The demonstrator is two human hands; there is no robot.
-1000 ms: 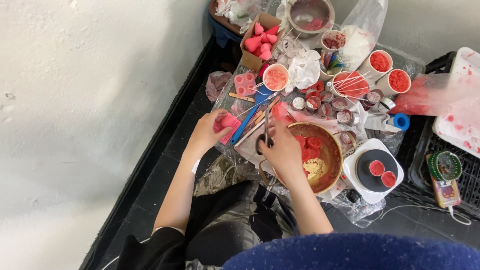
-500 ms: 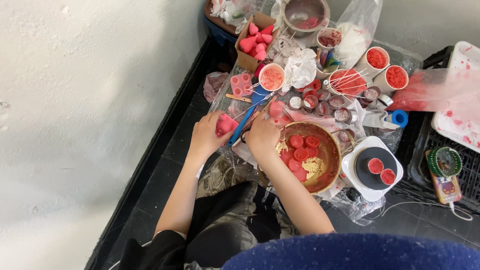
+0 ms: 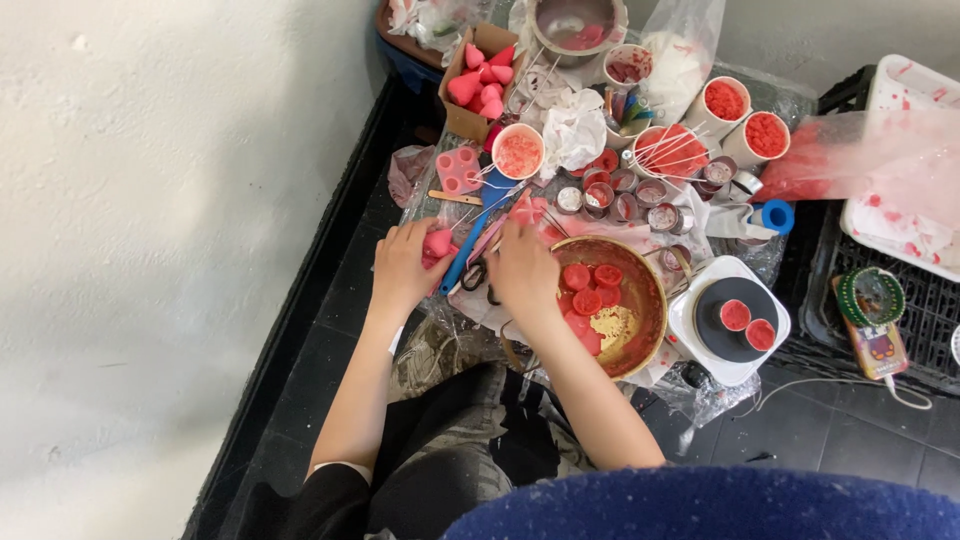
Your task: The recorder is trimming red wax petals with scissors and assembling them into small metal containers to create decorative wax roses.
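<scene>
From my seat I see the left hand [image 3: 405,268] curled around a small pink cone-shaped piece [image 3: 437,243], fingers closed on it at the left edge of the cluttered work area. The right hand [image 3: 522,268] lies just beside it with fingers bent down onto the plastic-covered surface; I cannot tell whether it grips anything, since the fingertips are buried among thin sticks. A blue strip-like tool [image 3: 478,232] runs diagonally between the two hands, and black-handled scissors [image 3: 477,275] lie right under the right hand's thumb side.

Just right of the right hand, touching the wrist line, stands a brass-coloured bowl [image 3: 652,300] holding red round discs [image 3: 587,290] and some pale crumbly stuff. Beyond that is a white scale with a black round plate [image 3: 735,318] carrying two small red pieces.

Crowding the far side of the hands: a pink silicone mould [image 3: 458,170], a paper cup of pinkish-red granules [image 3: 518,152], crumpled white paper [image 3: 574,130], a row of small metal tins [image 3: 622,196], and a cup bristling with white sticks [image 3: 668,150]. Farther back, a cardboard box of pink cone pieces [image 3: 478,82], a metal bowl [image 3: 574,22] and two paper cups of red wax flakes [image 3: 745,118]. A blue roll [image 3: 775,215] lies near the tins, and a black crate [image 3: 890,290] sits at the right edge. The white wall [image 3: 160,220] hems in the left.
</scene>
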